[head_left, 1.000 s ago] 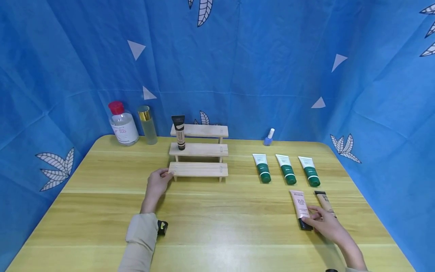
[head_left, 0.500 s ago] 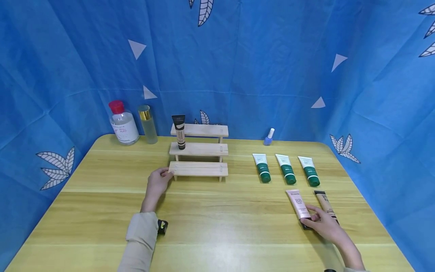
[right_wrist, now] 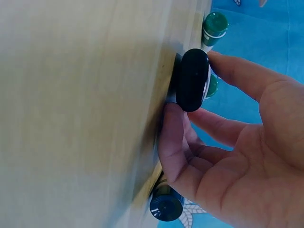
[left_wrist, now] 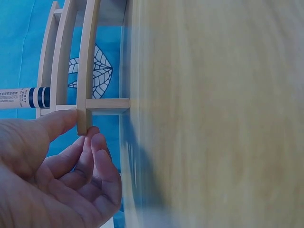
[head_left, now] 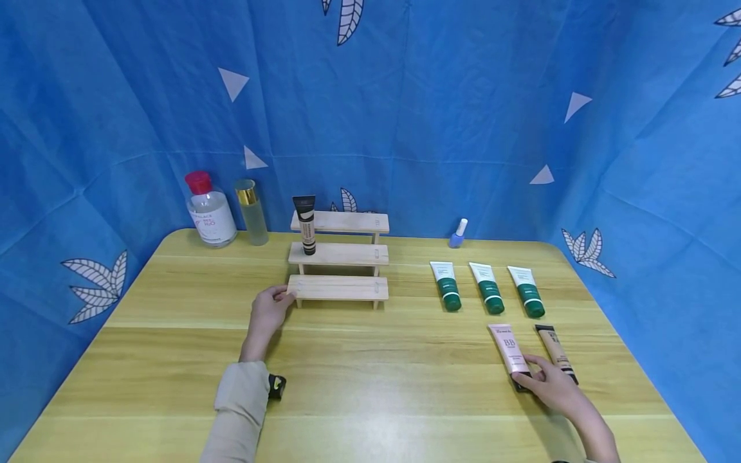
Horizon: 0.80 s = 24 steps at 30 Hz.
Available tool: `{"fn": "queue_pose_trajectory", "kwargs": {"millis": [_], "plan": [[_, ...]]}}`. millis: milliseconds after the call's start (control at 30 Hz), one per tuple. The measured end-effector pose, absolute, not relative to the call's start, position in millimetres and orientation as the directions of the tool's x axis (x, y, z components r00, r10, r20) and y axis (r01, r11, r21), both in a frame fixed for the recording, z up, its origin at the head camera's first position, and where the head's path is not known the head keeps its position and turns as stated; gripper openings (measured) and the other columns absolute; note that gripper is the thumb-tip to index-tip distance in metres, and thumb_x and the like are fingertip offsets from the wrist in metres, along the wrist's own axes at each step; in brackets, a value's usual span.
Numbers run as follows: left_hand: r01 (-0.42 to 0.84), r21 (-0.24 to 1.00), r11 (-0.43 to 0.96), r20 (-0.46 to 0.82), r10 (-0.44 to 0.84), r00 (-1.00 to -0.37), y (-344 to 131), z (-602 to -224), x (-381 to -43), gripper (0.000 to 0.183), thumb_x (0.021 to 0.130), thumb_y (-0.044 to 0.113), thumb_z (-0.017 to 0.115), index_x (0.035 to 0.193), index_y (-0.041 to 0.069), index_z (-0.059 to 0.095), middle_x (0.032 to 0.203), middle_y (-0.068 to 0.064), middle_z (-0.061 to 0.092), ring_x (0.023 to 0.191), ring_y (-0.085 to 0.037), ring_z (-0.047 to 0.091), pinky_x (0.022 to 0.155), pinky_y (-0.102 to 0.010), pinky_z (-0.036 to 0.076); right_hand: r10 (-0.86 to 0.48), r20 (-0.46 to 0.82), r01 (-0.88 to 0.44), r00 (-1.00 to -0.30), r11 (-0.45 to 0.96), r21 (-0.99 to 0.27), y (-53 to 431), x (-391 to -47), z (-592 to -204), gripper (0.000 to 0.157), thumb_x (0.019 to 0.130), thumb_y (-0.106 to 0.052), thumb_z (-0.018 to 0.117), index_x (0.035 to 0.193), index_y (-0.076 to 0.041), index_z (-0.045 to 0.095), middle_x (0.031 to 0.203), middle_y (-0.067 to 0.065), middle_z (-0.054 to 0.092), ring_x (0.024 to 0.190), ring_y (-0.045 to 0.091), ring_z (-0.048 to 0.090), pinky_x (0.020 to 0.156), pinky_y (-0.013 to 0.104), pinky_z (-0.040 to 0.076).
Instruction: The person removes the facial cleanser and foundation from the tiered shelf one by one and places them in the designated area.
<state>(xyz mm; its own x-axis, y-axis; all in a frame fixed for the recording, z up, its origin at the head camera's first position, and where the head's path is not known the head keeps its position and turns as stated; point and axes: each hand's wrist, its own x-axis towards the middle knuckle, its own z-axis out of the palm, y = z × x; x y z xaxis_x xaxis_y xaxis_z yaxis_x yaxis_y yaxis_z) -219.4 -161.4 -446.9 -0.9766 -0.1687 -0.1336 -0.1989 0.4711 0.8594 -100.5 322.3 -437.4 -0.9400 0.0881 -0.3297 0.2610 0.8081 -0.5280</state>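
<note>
My left hand (head_left: 271,313) pinches the left end of the lowest step of a three-tier wooden display stand (head_left: 338,289). In the left wrist view, the thumb lies against the step (left_wrist: 85,71) and the fingertips touch its end. A black and beige tube (head_left: 307,225) stands upright on the middle step, at its left side. Over on the right, my right hand (head_left: 556,384) grips a pink BB cream tube (head_left: 509,349) near its black cap (right_wrist: 192,80), thumb and fingers on opposite sides. Beside that hand lies another beige tube (head_left: 557,354) with a black cap.
Three green and white tubes (head_left: 446,287) lie in a row behind the pink one. A nail polish bottle (head_left: 457,234) stands near the table's back edge. At the back left are a red-capped bottle (head_left: 211,215) and a gold-capped bottle (head_left: 252,215). A blue curtain (head_left: 463,116) hangs behind.
The pink tube's far end has swung slightly left in my right hand, which has shifted only a little. My left hand and the stand have stayed where they were.
</note>
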Motion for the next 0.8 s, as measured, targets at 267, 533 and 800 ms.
{"fn": "queue_pose_trajectory", "kwargs": {"millis": [267,533,800], "plan": [[-0.195,0.863,0.467,-0.134,-0.161,-0.978,-161,-446,-220,0.042,0.098,0.02,0.053,0.129,-0.008,0.051,0.117,-0.024,0.057,0.107,-0.032,0.052,0.09,-0.043,0.043,0.094,-0.325,0.266,-0.941,0.798,-0.541,328,-101,-434,0.067,0.092,-0.034,0.06,0.132,0.016,0.039,0.084,0.009,0.056,0.073,0.018,0.049,0.061,0.029,0.039],[-0.194,0.862,0.469,-0.131,-0.163,-0.978,-162,-446,-219,0.042,0.097,0.02,0.053,0.129,-0.008,0.052,0.118,-0.026,0.056,0.11,-0.034,0.052,0.094,-0.045,0.042,0.119,-0.2,0.209,-0.973,0.825,-0.525,325,-107,-428,0.062,0.093,-0.036,0.059,0.129,0.013,0.047,0.105,0.024,0.055,0.086,0.027,0.056,0.067,0.033,0.044],[-0.187,0.864,0.467,-0.122,-0.166,-0.979,-161,-446,-218,0.041,0.097,0.018,0.053,0.128,-0.009,0.052,0.116,-0.025,0.057,0.107,-0.034,0.052,0.092,-0.044,0.042,0.111,-0.05,0.119,-0.993,0.814,-0.568,303,-113,-420,0.045,0.091,-0.02,0.063,0.122,0.01,0.055,0.096,0.018,0.061,0.085,0.027,0.06,0.065,0.03,0.047]]}}
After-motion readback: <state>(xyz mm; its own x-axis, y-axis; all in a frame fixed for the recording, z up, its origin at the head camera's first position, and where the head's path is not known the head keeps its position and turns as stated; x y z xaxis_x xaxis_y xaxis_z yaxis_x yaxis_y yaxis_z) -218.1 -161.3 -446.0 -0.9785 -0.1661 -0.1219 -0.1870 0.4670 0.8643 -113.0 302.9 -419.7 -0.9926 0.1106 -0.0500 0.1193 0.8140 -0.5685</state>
